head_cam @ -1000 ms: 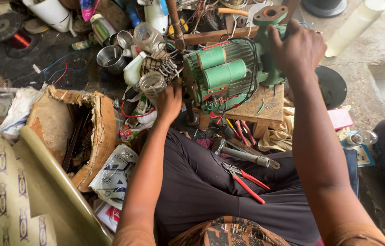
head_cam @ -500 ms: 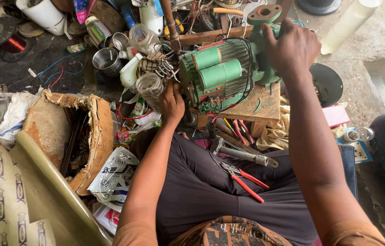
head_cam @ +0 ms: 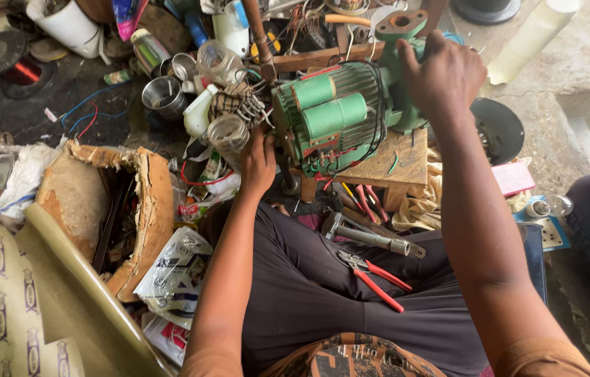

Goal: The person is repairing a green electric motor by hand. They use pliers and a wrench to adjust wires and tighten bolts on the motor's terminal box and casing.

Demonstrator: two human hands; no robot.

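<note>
The green motor pump (head_cam: 340, 115) is steadied on the small wooden stool (head_cam: 400, 160) at centre. Its far-right casing is gripped by the right hand (head_cam: 445, 73), fingers curled; its near-left end is pressed by the left hand (head_cam: 259, 159), whose fingers are hidden. Red-handled pliers (head_cam: 375, 276) lie nearer, on the lap.

Both arms stretch forward from the lap toward the green motor (head_cam: 340, 115). Left hand (head_cam: 259, 157) is pressed against the motor's near-left end, fingers curled in. Right hand (head_cam: 445, 77) is clamped over its far-right end, knuckles up, forearm running straight back.
</note>
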